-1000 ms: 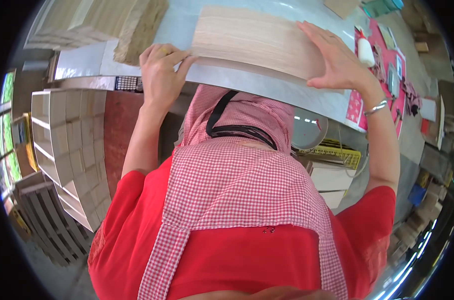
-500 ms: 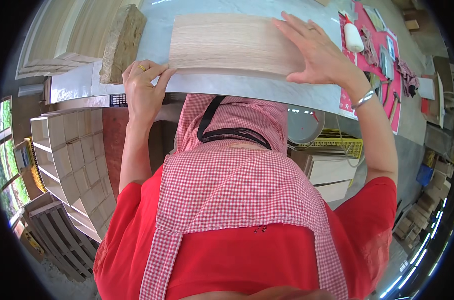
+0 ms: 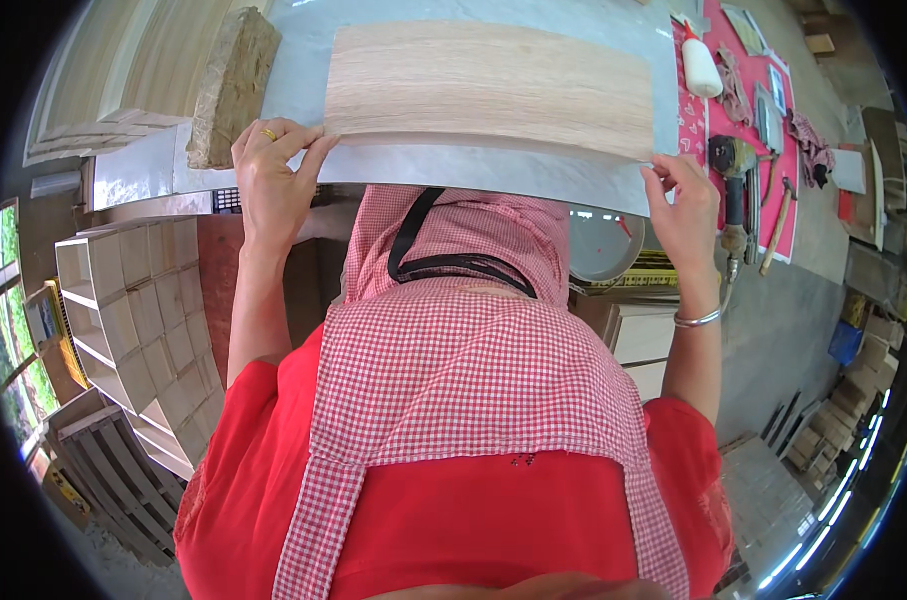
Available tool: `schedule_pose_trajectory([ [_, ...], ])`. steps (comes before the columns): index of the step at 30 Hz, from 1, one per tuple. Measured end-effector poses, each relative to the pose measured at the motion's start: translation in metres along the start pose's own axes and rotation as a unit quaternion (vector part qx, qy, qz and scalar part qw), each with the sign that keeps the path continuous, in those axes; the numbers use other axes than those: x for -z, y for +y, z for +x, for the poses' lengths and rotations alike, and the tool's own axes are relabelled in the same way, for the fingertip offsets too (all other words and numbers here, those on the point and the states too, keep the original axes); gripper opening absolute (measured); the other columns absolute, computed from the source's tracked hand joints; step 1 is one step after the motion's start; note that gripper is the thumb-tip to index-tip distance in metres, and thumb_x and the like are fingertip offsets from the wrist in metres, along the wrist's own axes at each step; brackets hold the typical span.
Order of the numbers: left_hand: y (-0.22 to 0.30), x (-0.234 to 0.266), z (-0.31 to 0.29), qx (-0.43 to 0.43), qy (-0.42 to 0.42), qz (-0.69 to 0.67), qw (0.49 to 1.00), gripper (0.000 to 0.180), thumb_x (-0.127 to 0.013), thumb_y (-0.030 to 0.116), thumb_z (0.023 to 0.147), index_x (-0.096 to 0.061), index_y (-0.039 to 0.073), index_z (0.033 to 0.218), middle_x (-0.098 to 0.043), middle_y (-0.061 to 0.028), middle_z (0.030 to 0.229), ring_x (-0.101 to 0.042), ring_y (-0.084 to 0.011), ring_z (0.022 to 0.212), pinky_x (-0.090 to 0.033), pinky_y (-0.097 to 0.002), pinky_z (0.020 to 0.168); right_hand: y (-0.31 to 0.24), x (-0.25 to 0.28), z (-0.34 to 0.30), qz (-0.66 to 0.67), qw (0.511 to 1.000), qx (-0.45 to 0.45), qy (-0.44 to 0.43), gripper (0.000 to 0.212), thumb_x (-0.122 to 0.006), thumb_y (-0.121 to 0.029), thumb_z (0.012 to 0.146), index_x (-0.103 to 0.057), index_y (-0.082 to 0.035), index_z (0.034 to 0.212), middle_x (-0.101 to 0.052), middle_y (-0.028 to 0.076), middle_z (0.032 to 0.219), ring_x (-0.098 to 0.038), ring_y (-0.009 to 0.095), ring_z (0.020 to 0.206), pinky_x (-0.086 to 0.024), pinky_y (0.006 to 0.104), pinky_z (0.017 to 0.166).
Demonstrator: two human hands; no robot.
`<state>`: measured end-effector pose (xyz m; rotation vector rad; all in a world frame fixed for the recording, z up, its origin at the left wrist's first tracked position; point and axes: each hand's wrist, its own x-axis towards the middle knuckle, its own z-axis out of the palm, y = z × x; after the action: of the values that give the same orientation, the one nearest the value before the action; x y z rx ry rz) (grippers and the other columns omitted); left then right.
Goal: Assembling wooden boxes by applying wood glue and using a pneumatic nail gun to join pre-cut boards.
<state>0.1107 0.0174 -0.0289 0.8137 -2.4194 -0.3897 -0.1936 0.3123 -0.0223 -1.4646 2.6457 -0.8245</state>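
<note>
A pale wooden board [image 3: 488,85] with straight grain lies on the light marbled worktop, its long edge toward me. My left hand [image 3: 273,175] pinches its near left corner between thumb and fingers. At the near right corner, my right hand [image 3: 685,205] has thumb and forefinger closed on the edge, the other fingers curled. A rough brown block [image 3: 235,88] stands just left of my left hand.
Stacked pale boards [image 3: 133,75] fill the far left. On a pink mat at the right are a white glue bottle [image 3: 701,68], a power tool [image 3: 733,190], a hammer [image 3: 776,230] and rags [image 3: 811,145]. A cubby shelf [image 3: 138,300] stands lower left.
My right hand has come off the board's top face and moved down to its near right corner, closing there. My left hand stays at the left corner. The power tool is now uncovered.
</note>
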Motion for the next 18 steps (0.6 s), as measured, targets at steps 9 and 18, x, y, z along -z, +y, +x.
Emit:
schedule_pose_trajectory([
  [9,-0.001,-0.001,-0.003,-0.008,0.006,-0.002,1.0,0.014,-0.08,0.015,0.078,-0.075,0.003,0.084,-0.066,-0.0052,0.08,-0.061,-0.0232,0.082,-0.042,-0.037,0.086,-0.017,-0.001,0.004,-0.082,0.997,0.007,0.008,0.019,-0.078,-0.015,0.082,-0.066,-0.001,0.087,-0.06,0.007,0.072,-0.059,0.021,0.059,-0.046,0.0339,0.056],
  [18,-0.004,0.0,-0.007,-0.004,-0.002,-0.003,1.0,0.014,-0.08,0.014,0.078,-0.075,0.003,0.084,-0.066,-0.0055,0.081,-0.061,-0.0234,0.082,-0.042,-0.037,0.086,0.0,0.002,0.004,0.044,0.998,0.035,0.009,0.01,-0.074,-0.007,0.084,-0.066,0.0,0.086,-0.06,0.01,0.074,-0.059,0.023,0.061,-0.047,0.0354,0.058],
])
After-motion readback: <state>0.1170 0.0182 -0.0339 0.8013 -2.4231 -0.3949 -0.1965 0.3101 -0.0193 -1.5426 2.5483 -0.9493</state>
